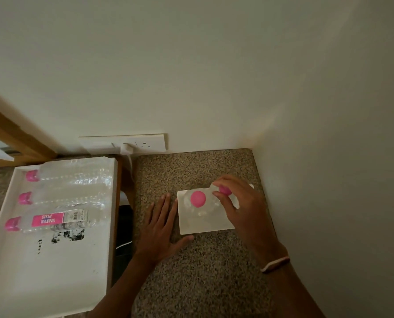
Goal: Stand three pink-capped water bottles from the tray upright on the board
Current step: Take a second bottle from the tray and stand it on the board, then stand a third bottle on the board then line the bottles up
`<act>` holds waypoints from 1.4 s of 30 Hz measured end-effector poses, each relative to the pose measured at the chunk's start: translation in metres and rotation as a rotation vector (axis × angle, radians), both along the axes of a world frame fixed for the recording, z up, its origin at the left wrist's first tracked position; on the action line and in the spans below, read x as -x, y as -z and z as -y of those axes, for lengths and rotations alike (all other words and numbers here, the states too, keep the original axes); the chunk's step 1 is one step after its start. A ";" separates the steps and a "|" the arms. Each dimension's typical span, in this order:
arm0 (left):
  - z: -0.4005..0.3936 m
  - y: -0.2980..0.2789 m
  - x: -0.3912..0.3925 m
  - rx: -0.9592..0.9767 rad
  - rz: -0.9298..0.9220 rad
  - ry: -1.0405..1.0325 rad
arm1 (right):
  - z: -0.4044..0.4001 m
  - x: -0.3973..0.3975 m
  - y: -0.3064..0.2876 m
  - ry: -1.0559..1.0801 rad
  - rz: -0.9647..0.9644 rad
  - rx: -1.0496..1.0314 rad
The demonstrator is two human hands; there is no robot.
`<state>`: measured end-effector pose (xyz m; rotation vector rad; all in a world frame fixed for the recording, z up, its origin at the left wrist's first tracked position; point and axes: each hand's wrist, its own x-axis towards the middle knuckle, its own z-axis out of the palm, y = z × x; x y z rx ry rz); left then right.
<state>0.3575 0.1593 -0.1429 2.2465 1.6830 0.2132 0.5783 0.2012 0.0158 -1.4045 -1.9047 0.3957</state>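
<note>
Board (205, 222), white, near counter's (203, 271) right edge: one clear pink-capped bottle (198, 199) upright; right hand (236, 200) pinching second bottle (224, 191) by its cap. Left hand (160, 226) spread flat beside board. Tray (53, 271): three bottles lying

The bottles (72, 193) are clear, shiny plastic with smooth pink caps (198, 198). The tray (53, 271) is smooth white plastic, the bench (203, 271) speckled stone, the board (205, 223) white and matt

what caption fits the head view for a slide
Right hand setting a second pink-capped bottle upright on the board.
</note>
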 end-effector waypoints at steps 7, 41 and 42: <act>0.004 -0.029 0.009 -0.026 0.090 -0.021 | 0.001 -0.001 -0.030 0.046 -0.052 -0.019; 0.124 -0.039 0.392 -0.042 -0.033 -0.354 | 0.058 0.413 0.032 -0.250 0.344 0.006; 0.124 -0.037 0.392 -0.052 -0.027 -0.352 | 0.061 0.403 0.021 -0.233 0.248 0.010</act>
